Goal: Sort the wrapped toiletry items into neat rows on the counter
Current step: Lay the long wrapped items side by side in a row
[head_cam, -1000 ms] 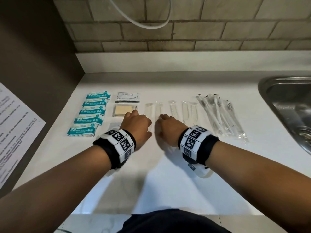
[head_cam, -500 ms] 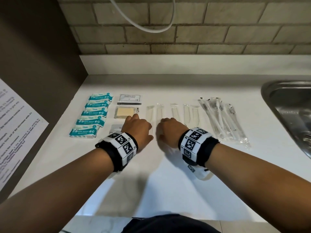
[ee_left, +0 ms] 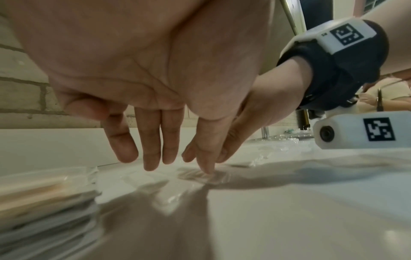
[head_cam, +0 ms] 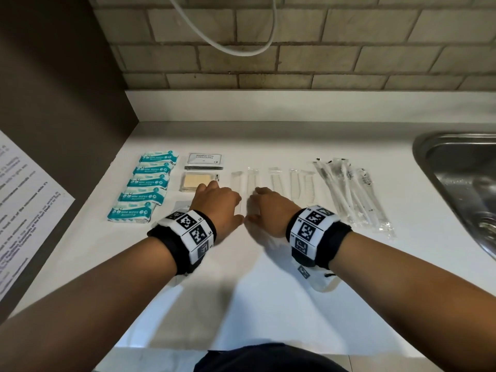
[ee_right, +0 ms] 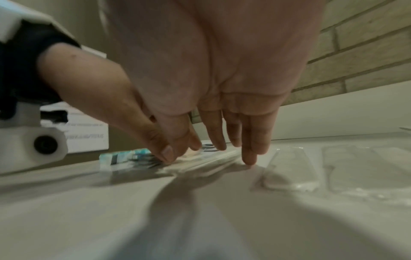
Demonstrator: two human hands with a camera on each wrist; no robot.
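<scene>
My left hand (head_cam: 218,204) and right hand (head_cam: 269,208) lie side by side on the white counter (head_cam: 268,291), palms down and fingers straight. Between and under their fingertips lie two narrow clear packets (head_cam: 251,181). In the left wrist view the left hand (ee_left: 155,149) touches a clear wrapper (ee_left: 200,176) with its thumb. In the right wrist view the right hand (ee_right: 222,140) touches the counter beside a long clear packet (ee_right: 211,161). Neither hand holds anything. Teal wipe packs (head_cam: 150,189) form a column at the left, next to a shampoo sachet (head_cam: 205,160) and a beige wrapped bar (head_cam: 197,181).
Clear wrapped combs (head_cam: 295,183) and a bunch of wrapped toothbrushes (head_cam: 351,194) lie to the right of my hands. A steel sink (head_cam: 456,183) is at the far right. A printed sheet (head_cam: 24,210) hangs on the dark left wall. A white cable (head_cam: 236,47) loops over the tiled back wall.
Both hands have stayed at the narrow clear packets with only slight shifts of the fingers. The items on the counter lie as before.
</scene>
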